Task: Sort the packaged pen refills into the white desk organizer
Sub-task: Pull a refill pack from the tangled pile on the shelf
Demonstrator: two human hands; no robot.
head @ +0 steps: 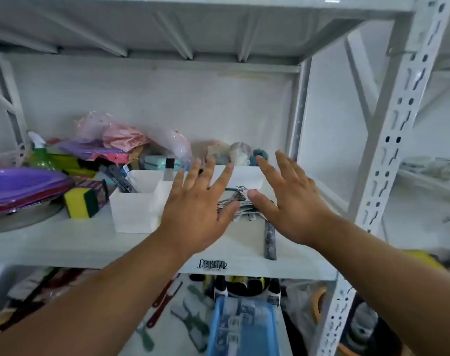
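Observation:
A white desk organizer with several compartments stands on the white shelf. One packaged refill leans in its left back compartment. A pile of packaged pen refills lies on the shelf just right of the organizer, partly hidden by my hands. My left hand hovers over the organizer's right side with fingers spread and straight, holding nothing. On the pile's right, my right hand is also spread flat above it, thumb pointing at the pile. One more dark refill pack lies alone near the shelf's front edge.
Purple plates, a yellow-green sponge and a green spray bottle crowd the shelf's left. Bags and small items line the back wall. A perforated metal upright stands at right. A blue tray sits on the shelf below.

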